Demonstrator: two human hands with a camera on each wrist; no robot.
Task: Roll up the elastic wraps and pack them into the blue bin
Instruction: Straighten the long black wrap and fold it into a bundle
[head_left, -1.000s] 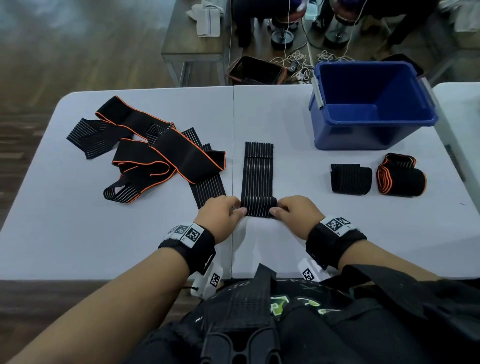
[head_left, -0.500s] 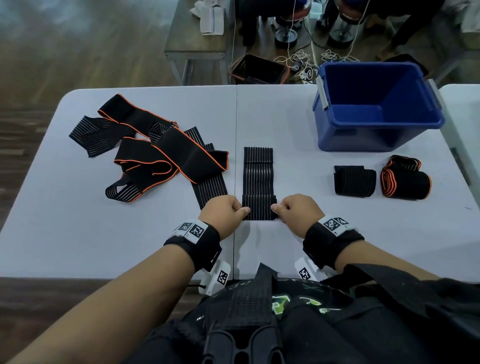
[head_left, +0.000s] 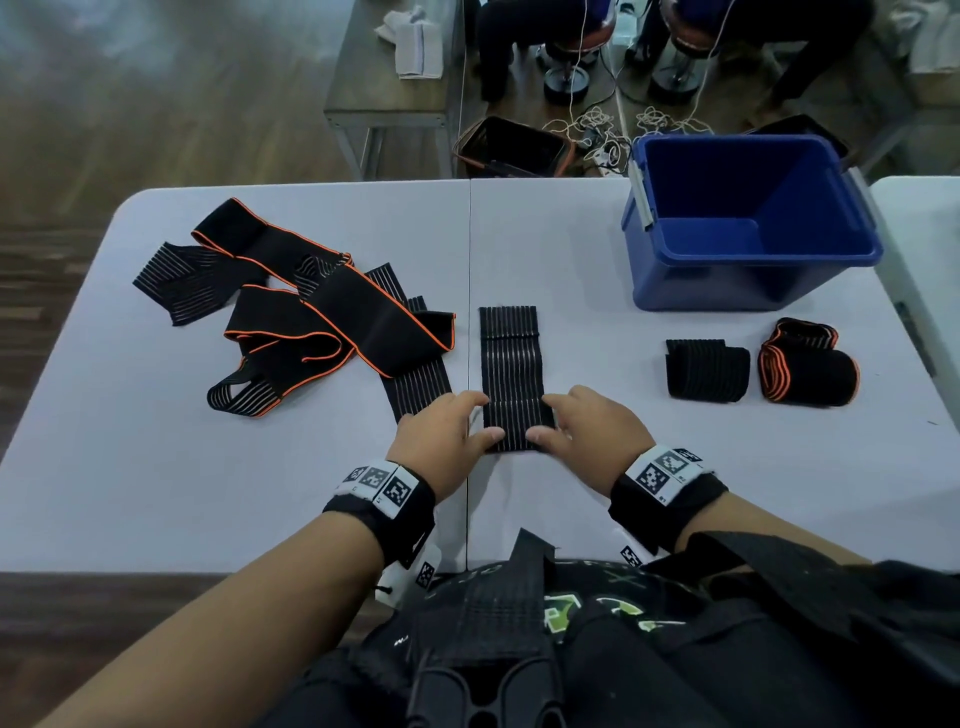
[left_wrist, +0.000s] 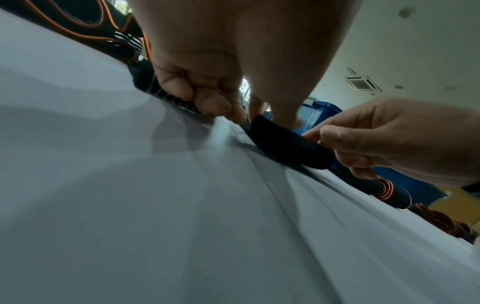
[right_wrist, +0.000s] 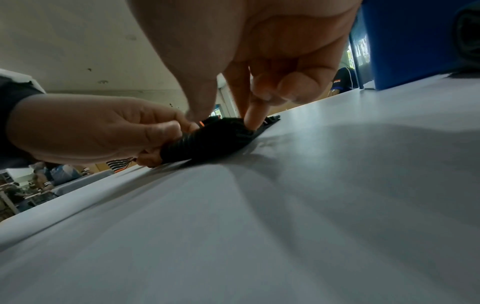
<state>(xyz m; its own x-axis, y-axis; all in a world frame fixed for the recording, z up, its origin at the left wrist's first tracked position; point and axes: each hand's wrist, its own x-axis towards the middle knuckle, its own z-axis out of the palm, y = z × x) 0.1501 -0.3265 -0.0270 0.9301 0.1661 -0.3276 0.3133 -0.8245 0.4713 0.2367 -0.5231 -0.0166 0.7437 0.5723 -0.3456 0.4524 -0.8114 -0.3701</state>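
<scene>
On the desk (head_left: 571, 249) both hands, left hand (head_left: 444, 434) and right hand (head_left: 589, 428), pinch a part-rolled wrap (head_left: 511, 379); two rolls (head_left: 707, 369) wait unpacked, blue bin (head_left: 644, 270) apparently empty, tangled wraps (head_left: 311, 322) remain

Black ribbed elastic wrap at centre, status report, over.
Left hand and right hand each pinch the near rolled end of the black ribbed elastic wrap. Far part flat on white table. Blue plastic bin empty. Path clear.

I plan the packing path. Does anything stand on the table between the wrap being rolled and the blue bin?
Nothing visible does. The striped wrap lies under both hands, and bare table runs from it to the blue bin. The two rolled wraps lie right of that line.
</scene>
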